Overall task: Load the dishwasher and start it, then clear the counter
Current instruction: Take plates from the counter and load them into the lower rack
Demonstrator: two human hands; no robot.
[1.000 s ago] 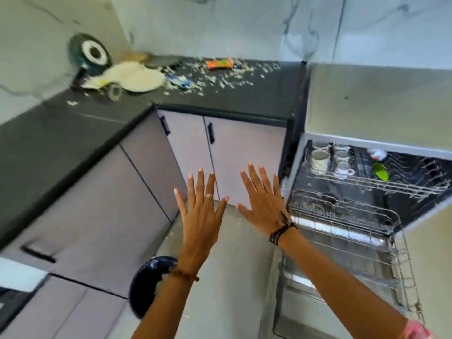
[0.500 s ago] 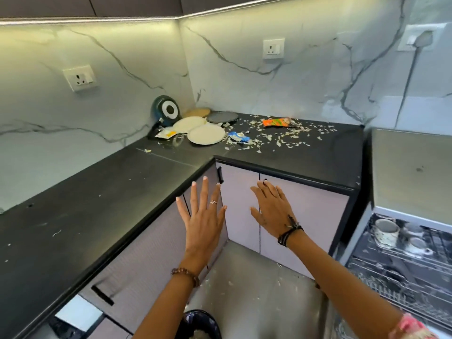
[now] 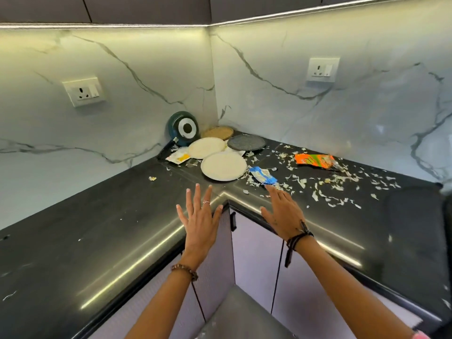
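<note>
Head view: left hand (image 3: 199,223) and right hand (image 3: 283,214) are raised with fingers spread wide, holding nothing, over the near counter (image 3: 102,231) corner. Plates (image 3: 223,166), pan (image 3: 183,128) and wrappers (image 3: 314,160) lie far in the corner amid scraps (image 3: 325,189).

Beyond both hands, the counter (image 3: 73,231) is black, the plates (image 3: 223,166) cream, the pan (image 3: 183,128) dark teal, the wrappers blue (image 3: 263,175) and orange (image 3: 314,160), the wall (image 3: 137,77) white with grey veins.

Bright under-cabinet strip light (image 3: 146,26) glares off the glossy black counter (image 3: 122,241); wide-angle bending at frame edges; slight motion softness throughout.
</note>
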